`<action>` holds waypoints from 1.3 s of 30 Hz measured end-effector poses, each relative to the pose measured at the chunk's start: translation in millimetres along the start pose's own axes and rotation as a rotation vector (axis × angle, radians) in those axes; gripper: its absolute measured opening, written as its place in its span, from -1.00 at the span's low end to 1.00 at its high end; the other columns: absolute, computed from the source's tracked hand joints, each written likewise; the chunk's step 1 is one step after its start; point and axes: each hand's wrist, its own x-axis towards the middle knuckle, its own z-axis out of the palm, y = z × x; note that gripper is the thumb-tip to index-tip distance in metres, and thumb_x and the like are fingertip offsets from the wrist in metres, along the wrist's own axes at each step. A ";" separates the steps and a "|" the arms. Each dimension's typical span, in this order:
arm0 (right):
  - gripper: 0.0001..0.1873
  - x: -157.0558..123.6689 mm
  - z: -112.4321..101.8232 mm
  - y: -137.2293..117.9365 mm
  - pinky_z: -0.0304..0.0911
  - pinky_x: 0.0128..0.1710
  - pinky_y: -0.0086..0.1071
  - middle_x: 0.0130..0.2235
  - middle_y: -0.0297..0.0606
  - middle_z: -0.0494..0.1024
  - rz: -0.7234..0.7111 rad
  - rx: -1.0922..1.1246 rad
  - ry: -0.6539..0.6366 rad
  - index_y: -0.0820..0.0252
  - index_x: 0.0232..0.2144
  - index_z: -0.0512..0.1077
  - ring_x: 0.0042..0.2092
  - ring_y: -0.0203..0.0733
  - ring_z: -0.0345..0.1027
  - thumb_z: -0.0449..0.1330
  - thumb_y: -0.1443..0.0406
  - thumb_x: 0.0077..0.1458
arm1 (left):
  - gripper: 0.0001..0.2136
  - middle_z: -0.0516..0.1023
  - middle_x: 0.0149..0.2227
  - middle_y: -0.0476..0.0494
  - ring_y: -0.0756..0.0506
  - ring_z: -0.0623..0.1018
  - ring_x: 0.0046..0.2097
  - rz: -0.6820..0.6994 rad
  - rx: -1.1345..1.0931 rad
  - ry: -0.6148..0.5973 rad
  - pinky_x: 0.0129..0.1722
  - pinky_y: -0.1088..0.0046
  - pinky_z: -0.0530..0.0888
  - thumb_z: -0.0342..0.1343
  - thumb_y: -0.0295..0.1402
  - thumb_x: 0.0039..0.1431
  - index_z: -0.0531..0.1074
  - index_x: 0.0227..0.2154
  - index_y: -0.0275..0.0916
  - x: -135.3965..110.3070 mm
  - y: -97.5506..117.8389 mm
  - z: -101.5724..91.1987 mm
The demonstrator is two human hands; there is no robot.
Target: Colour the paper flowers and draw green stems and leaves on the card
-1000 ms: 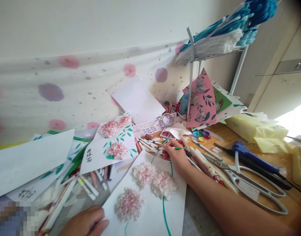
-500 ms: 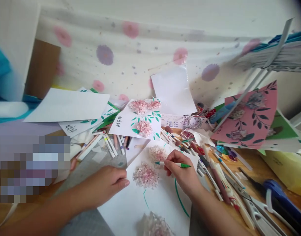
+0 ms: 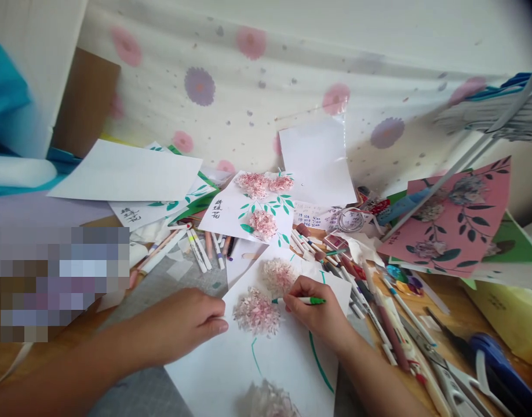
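A sheet of white paper (image 3: 222,359) lies in front of me, bearing fluffy pink-white paper flowers: one at the top (image 3: 278,274), one in the middle (image 3: 257,313), and a greyer one (image 3: 270,402) cut off below. Green curved lines are drawn on it. My right hand (image 3: 313,304) pinches a white marker with a green end (image 3: 312,300); its tip points left, by the middle flower's right edge. I cannot tell whether the tip touches the paper. At the sheet's left edge rests my left hand (image 3: 200,315), fingers curled in, thumb beside the index finger.
Behind stands a finished flower card (image 3: 222,202) with green leaves. Many markers (image 3: 379,324), scissors (image 3: 444,370) and a blue-handled tool (image 3: 496,359) crowd the right. A pink flower card (image 3: 457,214) leans at the right, and a blank white sheet (image 3: 131,174) lies back left.
My right hand has moved slightly down and left with the marker, from between the two upper flowers to the middle flower's right edge. My left hand stays put; the view has shifted slightly.
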 end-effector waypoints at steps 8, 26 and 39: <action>-0.78 2.4 3.0 9.1 0.04 -0.53 -0.41 -0.57 -0.34 0.42 -0.026 -0.032 0.071 0.17 -0.58 0.32 -0.55 -0.28 0.18 0.18 0.21 0.01 | -0.64 0.34 -0.55 0.01 -0.05 0.39 -0.46 0.010 0.037 -0.045 -0.49 0.42 0.10 -0.05 -0.13 0.29 0.21 -0.56 -0.23 -0.6 4.1 -5.3; -0.78 -72.6 9.2 -6.0 0.21 -0.48 -0.47 -0.54 -0.32 0.52 0.107 0.287 -0.058 0.19 -0.52 0.39 -0.52 -0.30 0.32 0.26 0.21 0.06 | -0.68 0.31 -0.57 0.03 -0.01 0.32 -0.49 0.116 0.045 -0.143 -0.49 0.42 0.08 0.00 -0.24 0.29 0.22 -0.57 -0.23 -6.0 8.4 -6.2; -0.74 -72.3 23.9 0.2 0.13 -0.54 -0.46 -0.57 -0.34 0.43 -0.028 0.002 -0.023 0.19 -0.53 0.36 -0.53 -0.30 0.25 0.18 0.17 0.12 | -0.69 0.26 -0.61 0.05 0.00 0.26 -0.54 0.159 0.058 -0.169 -0.52 0.43 0.03 0.09 -0.26 0.28 0.29 -0.56 -0.23 -9.8 9.9 -14.1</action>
